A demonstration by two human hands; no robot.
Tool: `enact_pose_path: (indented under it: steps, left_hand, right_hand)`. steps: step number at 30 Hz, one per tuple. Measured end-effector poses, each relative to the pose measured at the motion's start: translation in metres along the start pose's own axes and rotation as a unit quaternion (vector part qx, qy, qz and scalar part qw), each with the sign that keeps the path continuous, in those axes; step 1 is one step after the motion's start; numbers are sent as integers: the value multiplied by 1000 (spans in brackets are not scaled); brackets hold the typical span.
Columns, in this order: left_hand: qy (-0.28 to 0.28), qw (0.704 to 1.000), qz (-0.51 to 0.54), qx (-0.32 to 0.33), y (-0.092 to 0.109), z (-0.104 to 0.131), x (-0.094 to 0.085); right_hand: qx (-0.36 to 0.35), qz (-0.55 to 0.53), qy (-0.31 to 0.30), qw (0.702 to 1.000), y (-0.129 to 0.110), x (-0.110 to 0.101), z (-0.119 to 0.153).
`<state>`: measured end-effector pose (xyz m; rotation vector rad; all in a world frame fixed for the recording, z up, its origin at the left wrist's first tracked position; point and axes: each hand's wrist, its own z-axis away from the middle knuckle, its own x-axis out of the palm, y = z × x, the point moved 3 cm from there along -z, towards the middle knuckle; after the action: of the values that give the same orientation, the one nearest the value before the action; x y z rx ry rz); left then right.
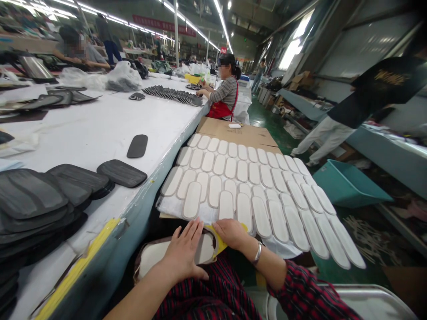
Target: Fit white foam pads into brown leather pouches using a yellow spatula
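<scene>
My left hand (183, 251) lies with fingers stretched out over a white rounded piece with a dark edge (156, 255), low in front of me. Part of that piece is hidden beneath the hand. At its right end, my right hand (231, 233) is closed on a yellow piece (222, 243), whose kind I cannot make out. Just beyond both hands, rows of white rounded-end pads with grey rims (191, 200) are laid out, some overlapping.
A long white table (100, 124) on the left bears stacks of dark rounded pieces (30, 193). Cardboard (253, 133) lies under the pads' far end. A teal bin (350, 184) stands at right. One person (225, 84) sits at the table; another (370, 93) is on the right.
</scene>
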<state>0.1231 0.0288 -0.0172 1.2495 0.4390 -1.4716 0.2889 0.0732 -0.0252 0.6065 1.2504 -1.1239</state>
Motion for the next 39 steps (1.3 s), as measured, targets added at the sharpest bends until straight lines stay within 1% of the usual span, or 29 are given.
enact_pose_path:
  steps: [3,6,9,12,14,17,19,20,22,25,27,29,32,34,39]
  left_hand:
    - [16,1000,-6,-2,-1,-3,4]
    - [23,1000,-1,-4,-4,-3,3]
    - [25,1000,4,-2,-3,-1,0]
    - [42,999,6,7,-3,1,2]
    - [63,998,7,19,-2,2,6]
    - [97,994,8,40,-2,4,12]
    - [100,994,8,46,-3,6,14]
    - [95,994,10,47,-4,7,13]
    - [83,995,23,51,-8,10,8]
    - [66,994,61,56,-11,13,-1]
    - [59,994,71,52,-9,13,-4]
    - [57,996,56,48,-4,12,-2]
    - [67,997,19,39,7,9,6]
    - [86,996,6,31,11,7,10]
    - [121,992,17,35,7,4,12]
  right_hand:
    - [0,8,16,1000,-1,-2,-3]
    - [-5,14,23,1000,-2,-3,-6]
    - [-12,15,25,999,-4,-1,-5]
    - [-15,14,18,1000,-9,2,-1]
    - [-19,15,4,1000,-12,2,0]
    - [-43,15,-42,998,-12,-2,1]
    - [-63,10,-73,995,-9,-6,3]
    - [-67,7,-77,995,-7,-7,6]
    - [-56,5,-59,997,-4,-9,14]
    - [-8,9,-1,1000,-6,-4,31]
    - [19,9,31,999,-11,3,41]
    - [40,7,54,998,-17,9,47]
    - [66,3,75,995,-23,16,49]
    - [84,-1,85,993,-25,18,48]
    - [122,-3,92,988,-26,19,43]
